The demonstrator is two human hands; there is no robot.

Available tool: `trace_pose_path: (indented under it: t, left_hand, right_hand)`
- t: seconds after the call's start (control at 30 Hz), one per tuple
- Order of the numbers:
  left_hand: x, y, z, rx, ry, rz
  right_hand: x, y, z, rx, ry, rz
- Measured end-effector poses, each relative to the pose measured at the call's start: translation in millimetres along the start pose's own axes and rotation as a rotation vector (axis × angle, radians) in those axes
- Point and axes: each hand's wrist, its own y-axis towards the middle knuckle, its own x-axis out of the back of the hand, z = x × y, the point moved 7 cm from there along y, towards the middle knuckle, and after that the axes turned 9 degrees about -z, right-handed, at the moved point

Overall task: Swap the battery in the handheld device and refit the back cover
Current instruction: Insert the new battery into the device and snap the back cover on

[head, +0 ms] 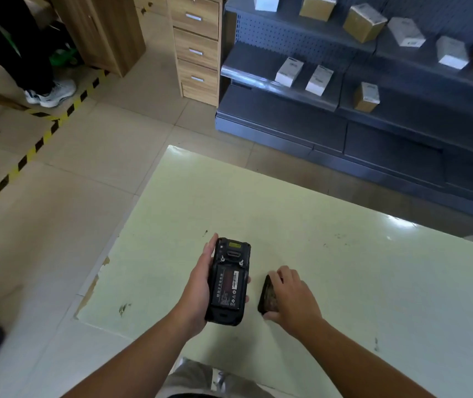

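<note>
Over the near part of the pale green table (330,225), the left hand (200,285) cradles the black handheld device (228,282) from its left side, palm under it and fingertips just showing past its right edge. The device lies back-up, with its long axis running near to far and leaning slightly to the right at the far end, where a yellow-green window sits; its rounded end points toward the person. Its back is uncovered, and a labelled battery (229,288) sits in the open bay, lined up with the device's length. Just to the right, apart from the device, the right hand (292,297) rests palm-down on the table with fingers and thumb closed around a dark back cover (268,297), which is tipped up on its edge and also runs roughly near to far. Farther off on the right stands a grey shelf unit (373,116) holding small boxes.
</note>
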Motion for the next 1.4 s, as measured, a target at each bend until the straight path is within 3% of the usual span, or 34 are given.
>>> trace_pose_path:
  t: [0.27, 0.47, 0.63, 0.9, 1.1, 1.4]
  left_hand:
    - [6.1, 1.8, 3.2, 0.022, 0.032, -0.039]
    - [-3.6, -5.0, -13.7, -0.012, -0.026, -0.038]
    - [-36.5, -15.3, -40.5, -0.099, -0.021, 0.101]
    - [-64.8, -28.4, -63.2, -0.124, -0.089, 0.168]
    - [-68.2, -29.2, -60.1, -0.099, -0.053, 0.139]
    - [-70.4, -28.0, -57.9, -0.084, -0.01, 0.058]
  right_hand:
    - [33.4, -1.5, -3.4, -0.017, 0.408, -0.077]
    - [197.9, 4.5, -0.3, 0.043, 0.77, -0.474]
    - [229.1, -19.2, 67.4, 0.273, 0.846, -0.337]
    - [223.5, -23.9, 59.1, 0.21, 0.995, -0.294]
    - [210.5, -28.4, 49.4, 0.229, 0.87, -0.316]
    - [209.5, -47.6, 60.7, 0.319, 0.263, -0.524]
